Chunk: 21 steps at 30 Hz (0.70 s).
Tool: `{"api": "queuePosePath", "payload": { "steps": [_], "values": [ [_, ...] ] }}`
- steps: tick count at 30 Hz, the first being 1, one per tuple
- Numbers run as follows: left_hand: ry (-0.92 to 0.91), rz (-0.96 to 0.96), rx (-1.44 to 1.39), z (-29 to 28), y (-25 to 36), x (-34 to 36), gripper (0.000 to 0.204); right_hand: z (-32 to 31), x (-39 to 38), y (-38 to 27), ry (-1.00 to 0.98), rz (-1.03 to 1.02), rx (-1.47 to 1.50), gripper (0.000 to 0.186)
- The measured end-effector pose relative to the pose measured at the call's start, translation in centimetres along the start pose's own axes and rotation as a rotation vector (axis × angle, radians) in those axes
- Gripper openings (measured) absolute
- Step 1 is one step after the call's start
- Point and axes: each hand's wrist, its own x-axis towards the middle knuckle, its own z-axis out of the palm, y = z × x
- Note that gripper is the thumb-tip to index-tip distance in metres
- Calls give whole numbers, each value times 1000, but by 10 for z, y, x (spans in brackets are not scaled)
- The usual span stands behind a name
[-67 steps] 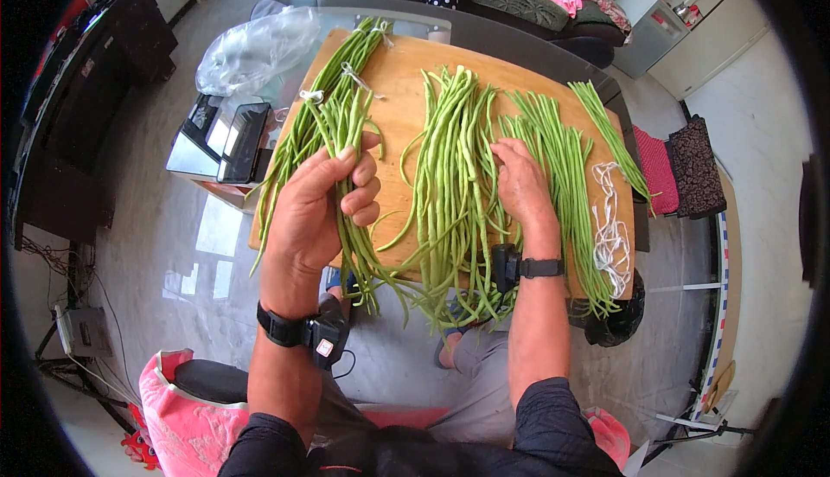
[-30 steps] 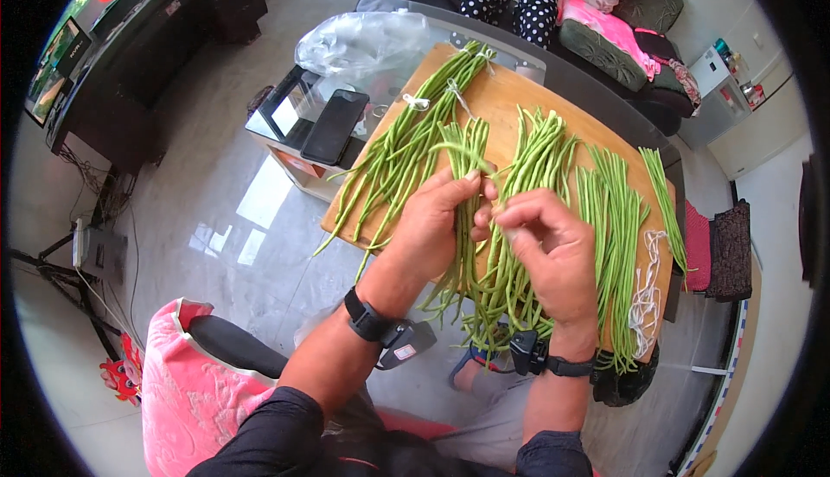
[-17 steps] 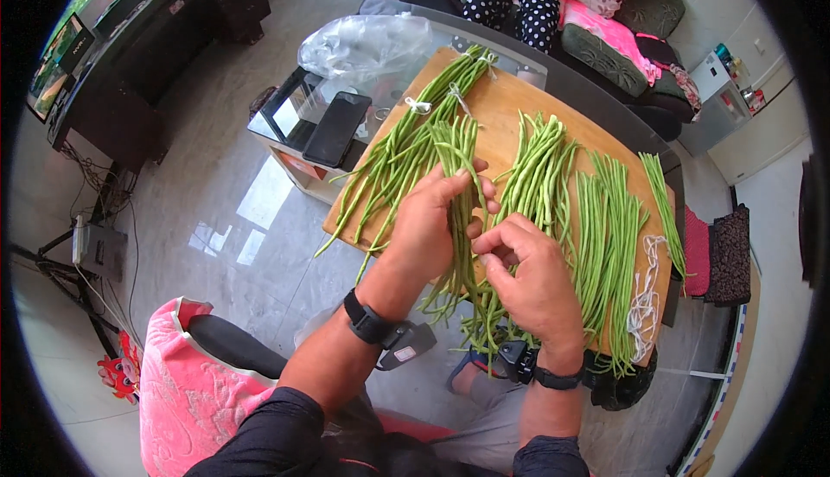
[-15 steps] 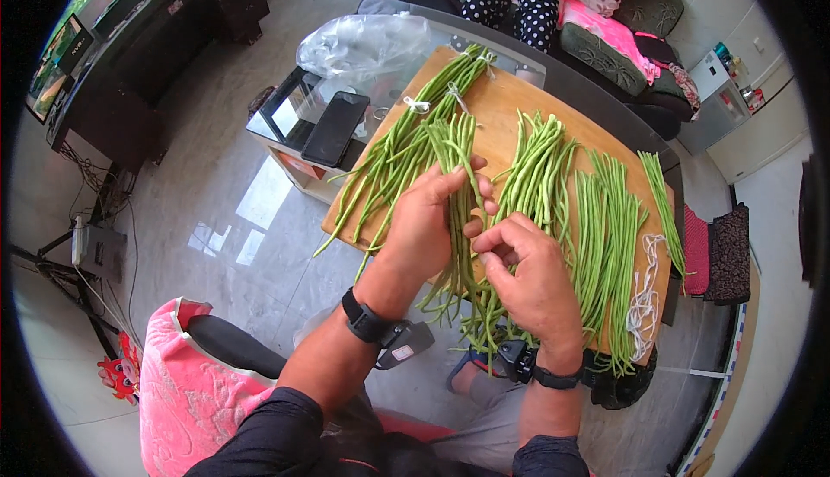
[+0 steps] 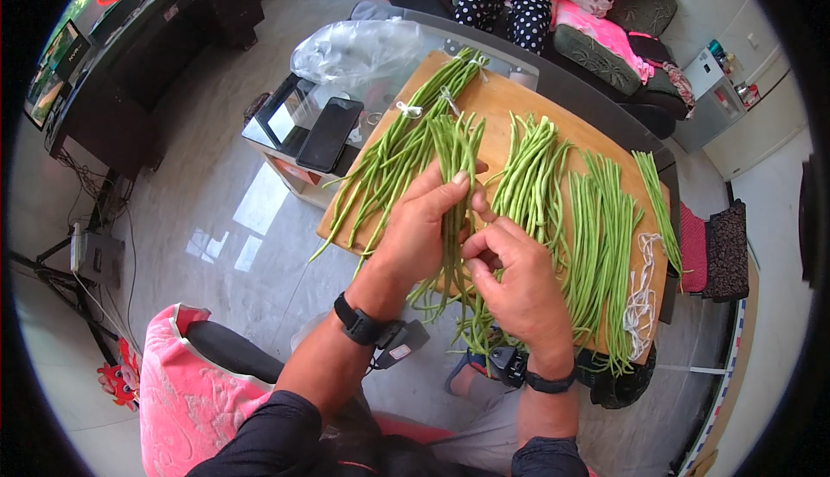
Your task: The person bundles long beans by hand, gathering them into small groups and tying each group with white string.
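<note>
My left hand (image 5: 432,213) is closed round a bundle of green long beans (image 5: 454,140), thumb across them, their tails hanging below. Just below and to the right, my right hand (image 5: 506,269) has its fingers curled against that bundle; what lies between its fingertips is hidden. On the wooden board (image 5: 501,96) lie long beans with white ties at the left (image 5: 428,88), a loose middle pile (image 5: 532,166), a straighter pile (image 5: 596,261) to its right and a small group (image 5: 657,200) at the right edge. Tangled white strings (image 5: 640,300) lie near them.
Left of the board are a black phone (image 5: 330,134) and a plastic bag (image 5: 354,49) on the glass table. Beyond, someone in polka-dot trousers (image 5: 501,6) sits on a sofa. A dark desk (image 5: 156,53) stands left; a pink-covered seat (image 5: 190,390) is beside me.
My right hand has come from the middle pile to the bundle in my left hand, then dropped lower along it. My left hand keeps hold of that bundle. The view has shifted.
</note>
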Motion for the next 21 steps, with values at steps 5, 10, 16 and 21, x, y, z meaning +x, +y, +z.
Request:
{"api": "queuePosePath", "payload": {
  "steps": [5, 10, 16, 21],
  "values": [
    [-23, 14, 52, -1, 3, -2, 27, -5, 0, -1, 0, 9, 56, 7],
    [-99, 1, 359, 13, 3, -7, 22, -21, 2, 9, 228, 173, 247, 12],
    [-193, -56, 505, 18, 1, -12, 25, -19, 9, 14, 264, 178, 495, 21],
    [-189, -127, 610, 24, 1, -14, 28, -22, 7, 14, 305, 197, 465, 23]
  ]
}}
